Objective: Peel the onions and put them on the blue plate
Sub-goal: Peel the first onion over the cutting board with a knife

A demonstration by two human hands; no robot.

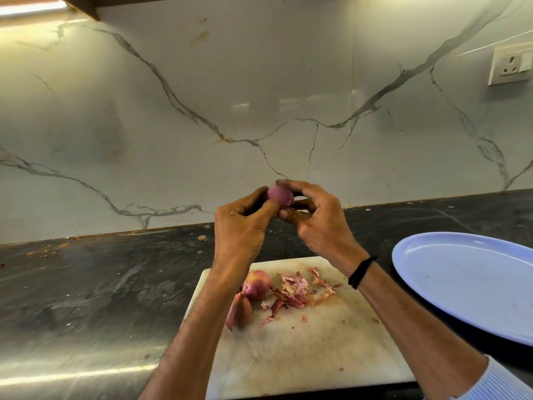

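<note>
A small purple onion (279, 195) is held up above the counter between both hands. My left hand (241, 226) pinches its left side with thumb and fingertips. My right hand (317, 217) curls round its top and right side, thumb underneath. Two unpeeled onions lie on the white cutting board (317, 350): one rounder onion (256, 284) and one elongated onion (238, 311) just below it. Loose onion skins (294, 290) are scattered to their right. The blue plate (473, 284) sits at the right with nothing on it.
The dark stone counter (101, 284) runs left of the board, with crumbs near the back left. A marble backsplash rises behind. A wall socket (510, 66) is at the upper right. A black band circles my right wrist.
</note>
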